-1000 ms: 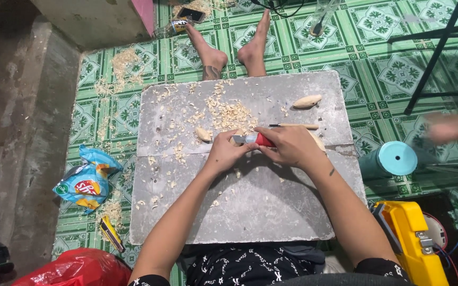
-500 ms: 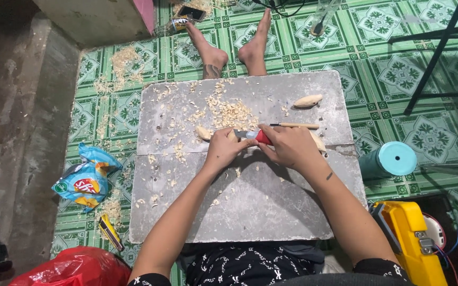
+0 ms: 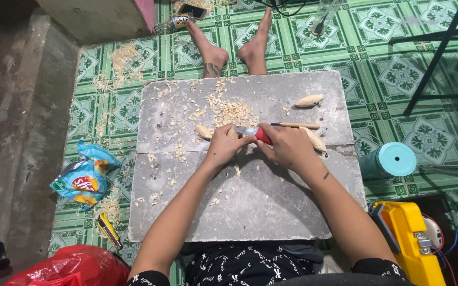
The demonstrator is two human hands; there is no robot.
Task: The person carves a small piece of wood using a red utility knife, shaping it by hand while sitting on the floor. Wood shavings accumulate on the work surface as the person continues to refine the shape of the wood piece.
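My left hand (image 3: 223, 145) grips a small pale wooden piece (image 3: 204, 132) that sticks out to the left of the fingers. Shut around a red-handled knife (image 3: 261, 135), my right hand (image 3: 288, 148) points the blade (image 3: 244, 130) left at the wood. Both hands meet over the middle of a grey board (image 3: 250, 212) on my lap. A pile of wood shavings (image 3: 229, 109) lies just beyond them. Another carved wooden piece (image 3: 309, 100) rests at the board's far right. Behind my right hand lies a thin wooden-handled tool (image 3: 295, 125), and a further wood piece (image 3: 315, 141) shows beside the wrist.
My bare feet (image 3: 234, 47) stretch out past the board on green patterned tiles. A blue snack bag (image 3: 85, 177) and a yellow cutter (image 3: 108, 231) lie left, a red plastic bag (image 3: 70, 267) at bottom left. A teal cylinder (image 3: 390, 161) and a yellow tool (image 3: 412, 241) stand right.
Both hands have kept their place over the board with small carving motions. A blurred hand seen at the right edge a second ago has gone.
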